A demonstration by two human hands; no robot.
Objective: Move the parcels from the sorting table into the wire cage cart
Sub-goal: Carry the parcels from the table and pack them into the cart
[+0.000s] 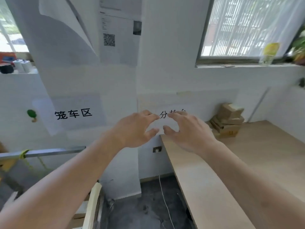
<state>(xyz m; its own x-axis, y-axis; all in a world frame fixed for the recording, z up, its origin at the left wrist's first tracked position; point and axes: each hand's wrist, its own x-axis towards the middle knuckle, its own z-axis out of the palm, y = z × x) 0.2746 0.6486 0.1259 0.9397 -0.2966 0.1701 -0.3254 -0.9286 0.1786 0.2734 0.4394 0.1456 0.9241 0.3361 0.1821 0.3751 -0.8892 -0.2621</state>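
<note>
White walls fill most of the view, with a window (247, 27) at upper right and papers (118, 30) taped high on the wall, one carrying a QR code. We look forward and slightly down at our own two bare arms, stretched out in front of us. Lower on the wall, a sign (73, 114) at left reads 笼车区. A second sign (166, 119) sits just behind our hands, which cover most of its lettering.

Our left hand (135, 129) and right hand (189, 131) hover close together in mid-air, palms turned away from us, fingers spread and loosely bent. Both are released and hold nothing. The fingertips of the two hands nearly meet, but we cannot tell whether they touch.

Along the right side runs the table (247, 162), a pale wooden top reaching back to the wall. The parcels (228, 120), small brown cardboard boxes, are stacked unevenly in the far corner of the table against the wall, well apart from both hands.

At the left edge we see a metal rail (49, 152) with a yellow tie around it, and near the bottom, under our left forearm, a wire panel (98, 210); these look like parts of the cart, though most of it is out of view. A dark floor (148, 204) with a thin white cord lies between cart and table
</note>
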